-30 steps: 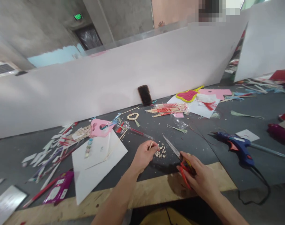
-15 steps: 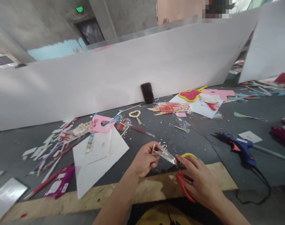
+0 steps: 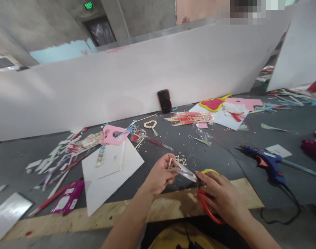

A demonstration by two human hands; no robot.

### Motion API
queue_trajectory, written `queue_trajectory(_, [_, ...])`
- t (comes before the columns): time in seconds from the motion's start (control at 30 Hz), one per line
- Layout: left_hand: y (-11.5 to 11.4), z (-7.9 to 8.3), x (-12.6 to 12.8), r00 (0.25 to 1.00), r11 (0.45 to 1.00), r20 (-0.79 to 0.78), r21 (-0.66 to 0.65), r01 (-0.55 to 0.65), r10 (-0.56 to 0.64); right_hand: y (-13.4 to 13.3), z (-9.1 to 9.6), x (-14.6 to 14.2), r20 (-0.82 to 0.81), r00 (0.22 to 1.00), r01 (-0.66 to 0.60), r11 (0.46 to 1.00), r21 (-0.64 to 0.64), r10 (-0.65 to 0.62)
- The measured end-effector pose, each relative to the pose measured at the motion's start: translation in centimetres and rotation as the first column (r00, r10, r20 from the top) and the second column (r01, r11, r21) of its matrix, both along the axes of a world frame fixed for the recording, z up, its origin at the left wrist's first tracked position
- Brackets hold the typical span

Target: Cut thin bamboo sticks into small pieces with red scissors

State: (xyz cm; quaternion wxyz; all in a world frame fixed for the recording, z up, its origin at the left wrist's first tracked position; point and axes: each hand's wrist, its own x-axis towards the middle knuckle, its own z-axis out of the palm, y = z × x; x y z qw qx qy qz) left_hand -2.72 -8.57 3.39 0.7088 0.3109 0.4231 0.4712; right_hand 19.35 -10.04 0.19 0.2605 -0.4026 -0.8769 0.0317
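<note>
Scissors across gap between hands

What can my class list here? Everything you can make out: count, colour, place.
Table: one, dark, foreground
Boards: two, white, behind
Sign: one, green, upper left
Phone: one, dark, against board
Papers: several, white, left and right
Cutouts: at least two, pink, left and right
Glue gun: one, blue, right
Wrapped sticks: many, red and pale, beyond centre
Bead loop: one, cream, beyond centre
Tassels: several, green, right
Strips: many, mixed, left
Packet: one, purple, left
Cut pieces: many, pale, centre
Stick: one, pale, centre
Scissors: one, red and yellow handles, centre
Left hand: one, holding stick
Right hand: one, holding scissors
</note>
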Motion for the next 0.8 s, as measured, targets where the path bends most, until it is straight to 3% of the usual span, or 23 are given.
queue_trajectory(0.17, [-0.1,-0.1,0.2,0.999,1.0,0.047,0.0,0.006,-0.006,-0.1,-0.4,0.1,-0.01,1.0,0.016,1.0,0.014,-0.015])
queue_trajectory(0.4, [-0.2,-0.3,0.0,0.995,0.999,0.103,0.03,-0.024,0.021,-0.3,-0.5,0.3,-0.227,0.957,0.115,0.954,-0.277,-0.181])
queue_trajectory(0.57, [-0.1,-0.2,0.3,0.992,0.996,0.114,0.055,-0.069,0.063,-0.8,0.4,-0.3,-0.088,0.99,0.094,0.974,-0.206,-0.114])
queue_trajectory(0.8, [-0.2,-0.4,0.7,0.995,0.992,0.059,0.091,-0.092,0.087,-1.2,0.7,-1.1,-0.058,0.995,0.063,0.976,-0.209,-0.077])
